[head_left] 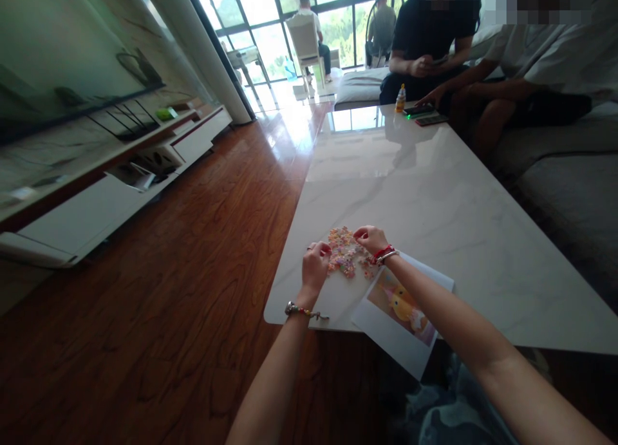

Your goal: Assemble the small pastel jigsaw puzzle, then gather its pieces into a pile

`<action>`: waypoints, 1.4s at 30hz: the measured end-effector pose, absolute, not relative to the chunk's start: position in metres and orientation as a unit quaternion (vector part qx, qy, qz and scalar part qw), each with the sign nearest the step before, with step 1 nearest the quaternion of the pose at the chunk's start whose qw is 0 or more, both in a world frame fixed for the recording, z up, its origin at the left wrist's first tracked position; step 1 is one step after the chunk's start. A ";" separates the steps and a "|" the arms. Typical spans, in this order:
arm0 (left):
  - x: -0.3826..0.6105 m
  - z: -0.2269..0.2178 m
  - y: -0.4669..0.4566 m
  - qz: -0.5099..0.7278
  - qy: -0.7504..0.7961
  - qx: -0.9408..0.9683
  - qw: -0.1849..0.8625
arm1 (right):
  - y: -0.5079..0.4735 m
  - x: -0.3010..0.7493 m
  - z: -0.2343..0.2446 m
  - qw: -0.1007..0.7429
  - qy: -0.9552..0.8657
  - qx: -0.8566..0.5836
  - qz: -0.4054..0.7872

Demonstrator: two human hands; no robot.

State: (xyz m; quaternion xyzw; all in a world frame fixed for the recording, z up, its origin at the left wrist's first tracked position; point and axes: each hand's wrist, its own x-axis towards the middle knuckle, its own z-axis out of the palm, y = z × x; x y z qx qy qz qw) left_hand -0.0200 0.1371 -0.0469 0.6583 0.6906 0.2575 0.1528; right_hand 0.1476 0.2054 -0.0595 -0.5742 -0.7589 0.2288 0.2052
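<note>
A loose heap of small, colourful jigsaw puzzle pieces lies on the white marbled table near its left corner. My left hand rests at the heap's left edge, fingers curled together. At the upper right edge of the heap, my right hand has its fingertips pinched together. What either hand holds, if anything, is too small to make out. A printed sheet with a yellow cartoon figure lies under my right forearm and sticks out past the table's front edge.
The glossy table stretches away from me. At its far end stand a small orange-and-white bottle and phone-like devices. Two people sit on the sofa at right. Wooden floor and a low cabinet lie left.
</note>
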 end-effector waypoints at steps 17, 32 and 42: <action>0.010 -0.049 0.077 0.199 0.645 0.732 0.091 | 0.194 0.111 -0.052 0.114 -0.853 -0.488 0.148; 0.007 -0.068 0.073 0.195 0.665 0.719 0.048 | 0.174 0.142 -0.052 0.115 -0.874 -0.452 0.136; -0.001 -0.053 0.160 0.057 0.698 0.702 0.130 | 0.203 0.127 -0.050 0.017 -0.892 -0.432 0.132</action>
